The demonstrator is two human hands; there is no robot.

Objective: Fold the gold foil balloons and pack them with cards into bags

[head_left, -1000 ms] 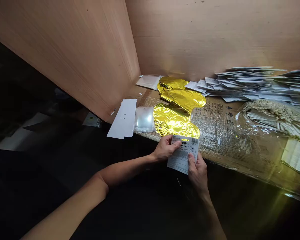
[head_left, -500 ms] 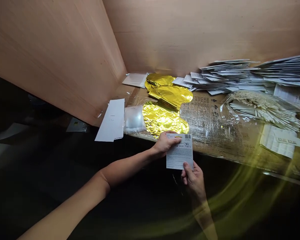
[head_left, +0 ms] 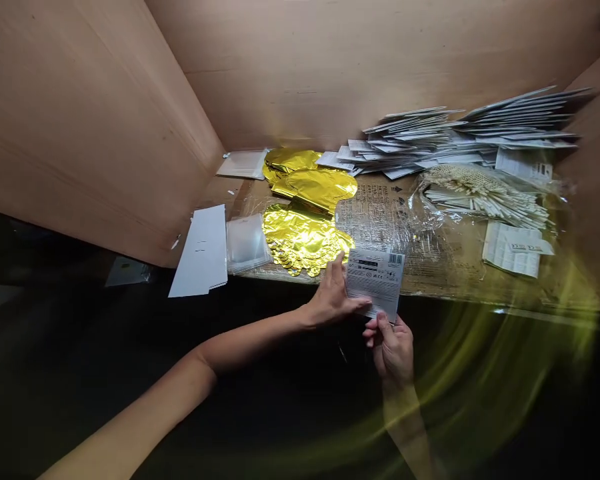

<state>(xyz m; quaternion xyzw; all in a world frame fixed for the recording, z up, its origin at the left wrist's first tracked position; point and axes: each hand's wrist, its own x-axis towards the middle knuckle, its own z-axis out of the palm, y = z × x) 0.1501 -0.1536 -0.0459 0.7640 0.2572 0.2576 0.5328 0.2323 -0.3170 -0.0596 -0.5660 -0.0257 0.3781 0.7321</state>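
Observation:
My right hand (head_left: 393,347) pinches the lower edge of a small white printed card (head_left: 373,283) with a barcode in its upper right corner. The card tilts a little, held up just off the front edge of the cardboard-covered shelf. At its left edge is my left hand (head_left: 330,293), fingers spread upward and thumb stretched across the card's lower left part. Beyond the left fingertips lies a pile of flat, shiny gold foil pieces (head_left: 305,233), with more gold foil pieces (head_left: 315,183) behind it.
Clear plastic sleeves (head_left: 247,243) and a white sheet (head_left: 200,253) lie left of the foil. Stacked white printed cards (head_left: 410,143) line the back wall. An opened bag of thin white sticks (head_left: 500,200) and a folded leaflet (head_left: 513,248) sit right. Wooden panels (head_left: 105,120) enclose the shelf.
My left hand has loosened from the card's upper left corner and slid down its left side, fingers now spread. The card has shifted slightly right and tilted. The view has turned right.

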